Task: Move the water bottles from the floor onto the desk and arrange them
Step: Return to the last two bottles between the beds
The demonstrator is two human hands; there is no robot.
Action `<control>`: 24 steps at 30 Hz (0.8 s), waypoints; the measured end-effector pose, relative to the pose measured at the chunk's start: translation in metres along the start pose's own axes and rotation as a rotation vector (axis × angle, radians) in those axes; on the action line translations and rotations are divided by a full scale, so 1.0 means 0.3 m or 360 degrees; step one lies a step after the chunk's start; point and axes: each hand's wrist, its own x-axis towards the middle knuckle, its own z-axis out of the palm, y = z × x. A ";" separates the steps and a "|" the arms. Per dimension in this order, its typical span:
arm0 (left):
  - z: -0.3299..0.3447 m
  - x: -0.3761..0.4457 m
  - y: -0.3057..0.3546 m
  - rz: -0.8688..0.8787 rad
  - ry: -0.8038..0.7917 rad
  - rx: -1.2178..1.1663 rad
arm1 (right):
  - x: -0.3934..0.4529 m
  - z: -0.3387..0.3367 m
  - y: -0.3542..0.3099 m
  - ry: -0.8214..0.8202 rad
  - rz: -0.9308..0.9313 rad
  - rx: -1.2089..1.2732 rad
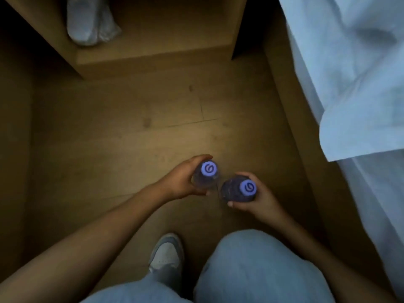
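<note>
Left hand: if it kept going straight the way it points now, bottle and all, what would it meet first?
The left hand points right, toward the other bottle held in the right hand. Its own bottle would likely bump that one first; they look almost touching, though relative height is unclear from above.

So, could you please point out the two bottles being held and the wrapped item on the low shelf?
Left-hand bottle [209, 168]: head view, on its cap.
Right-hand bottle [247, 187]: head view, on its cap.
Wrapped item [87, 20]: head view, middle of the plastic wrapping.
</note>
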 end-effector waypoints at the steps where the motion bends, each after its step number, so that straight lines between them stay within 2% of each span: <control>1: 0.010 0.001 0.003 0.0002 0.0033 -0.0013 | -0.001 -0.004 -0.001 0.0019 0.0000 0.0016; 6: -0.016 -0.048 0.053 -0.0016 0.0152 0.0013 | -0.032 -0.037 -0.103 0.0062 -0.0027 0.0035; 10: -0.175 -0.135 0.199 -0.0094 0.0226 -0.0085 | -0.131 -0.067 -0.289 0.0154 -0.0092 0.0161; 13: -0.357 -0.243 0.382 -0.0124 0.0274 -0.0095 | -0.266 -0.096 -0.483 0.0190 -0.0209 0.0199; 17: -0.593 -0.435 0.680 -0.0160 0.0367 -0.0174 | -0.508 -0.173 -0.771 0.0070 -0.0320 0.0259; 24: -0.893 -0.823 1.272 -0.0001 0.0488 -0.0088 | -1.037 -0.393 -1.226 0.0172 -0.0467 0.0224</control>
